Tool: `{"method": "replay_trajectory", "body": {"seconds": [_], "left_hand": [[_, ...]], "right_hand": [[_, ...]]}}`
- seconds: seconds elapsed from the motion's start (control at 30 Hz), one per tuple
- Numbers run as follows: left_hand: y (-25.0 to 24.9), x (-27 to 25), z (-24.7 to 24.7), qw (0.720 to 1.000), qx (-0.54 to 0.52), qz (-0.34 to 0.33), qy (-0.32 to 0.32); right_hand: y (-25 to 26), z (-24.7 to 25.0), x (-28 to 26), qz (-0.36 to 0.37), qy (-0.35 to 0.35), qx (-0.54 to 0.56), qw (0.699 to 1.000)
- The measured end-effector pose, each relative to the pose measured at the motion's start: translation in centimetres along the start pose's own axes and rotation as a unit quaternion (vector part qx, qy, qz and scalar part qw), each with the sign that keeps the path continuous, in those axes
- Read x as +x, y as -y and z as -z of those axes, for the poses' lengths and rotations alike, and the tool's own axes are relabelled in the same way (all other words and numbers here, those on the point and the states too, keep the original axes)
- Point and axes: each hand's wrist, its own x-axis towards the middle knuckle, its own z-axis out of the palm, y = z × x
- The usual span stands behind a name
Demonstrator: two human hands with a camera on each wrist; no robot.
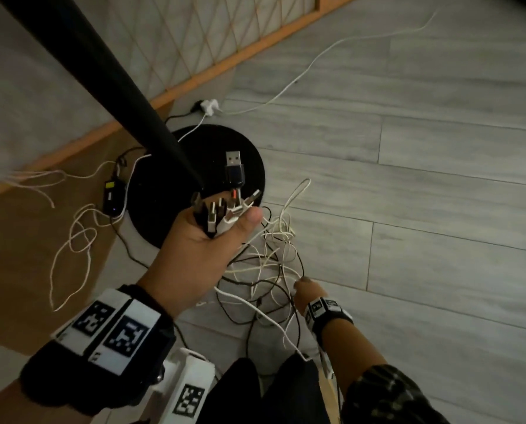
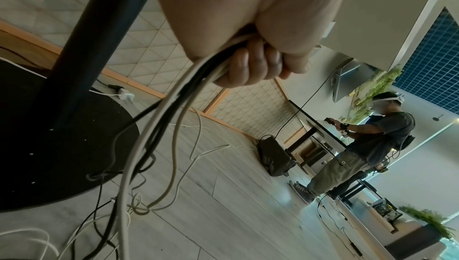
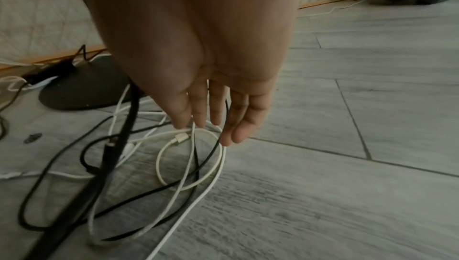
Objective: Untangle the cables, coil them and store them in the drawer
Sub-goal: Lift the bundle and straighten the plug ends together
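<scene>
My left hand point(image 1: 216, 228) is raised above the floor and grips a bunch of cable ends point(image 1: 225, 209), white and black, with USB plugs point(image 1: 234, 169) sticking up out of the fist. In the left wrist view the fingers point(image 2: 258, 64) curl round the bundle of cables point(image 2: 174, 107), which hangs down to the floor. A tangle of white and black cables point(image 1: 271, 270) lies on the grey floor below. My right hand point(image 3: 208, 125) reaches down into that tangle with straight fingers, its fingertips point(image 3: 231, 136) among a white loop point(image 3: 188, 158) and a black strand. No drawer is in view.
A black pole point(image 1: 102, 81) on a round black base point(image 1: 194, 179) stands just beyond my left hand. A wood-framed lattice panel point(image 1: 194, 50) runs along the back. More cables and a small black device point(image 1: 111, 194) lie at the left. A person point(image 2: 367, 142) stands far off.
</scene>
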Motion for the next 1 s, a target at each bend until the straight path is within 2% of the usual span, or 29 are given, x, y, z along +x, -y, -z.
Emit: {"method": "replay_trajectory", "body": {"seconds": [0.2, 0.27, 0.33, 0.4, 0.5, 0.57, 0.7, 0.83, 1.0], "left_hand": [[1.3, 1.8, 0.5, 0.999, -0.034, -0.025, 0.029], [1.4, 2.1, 0.7, 0.998, -0.029, -0.033, 0.034], [1.1, 2.4, 0.6, 0.998, -0.017, -0.042, 0.035], [0.8, 2.6, 0.3, 0.998, -0.015, -0.045, 0.031], [0.5, 2.6, -0.3, 0.998, -0.036, -0.030, 0.029], [0.3, 2.2, -0.7, 0.999, -0.041, -0.014, 0.029], [-1.2, 0.2, -1.3, 0.999, -0.026, 0.030, 0.038], [-3.8, -2.8, -0.3, 0.996, -0.007, 0.066, 0.057], [-7.9, -5.3, 2.0, 0.992, -0.016, 0.120, 0.039]], "right_hand": [[-1.2, -4.3, 5.2, -0.030, 0.052, 0.071, 0.996], [-2.3, -6.4, 7.8, -0.037, 0.050, 0.095, 0.994], [-2.0, -6.0, 7.9, -0.054, 0.061, 0.109, 0.991], [-0.4, -3.6, 5.2, -0.050, 0.056, 0.118, 0.990], [0.9, -0.8, 1.4, 0.005, 0.055, 0.102, 0.993], [1.7, 1.2, -1.4, 0.038, 0.022, 0.122, 0.991], [1.8, 5.1, -6.7, 0.034, -0.060, 0.248, 0.966], [0.9, 9.0, -12.1, 0.032, -0.039, 0.283, 0.958], [0.6, 14.1, -20.3, 0.086, -0.020, 0.261, 0.961]]}}
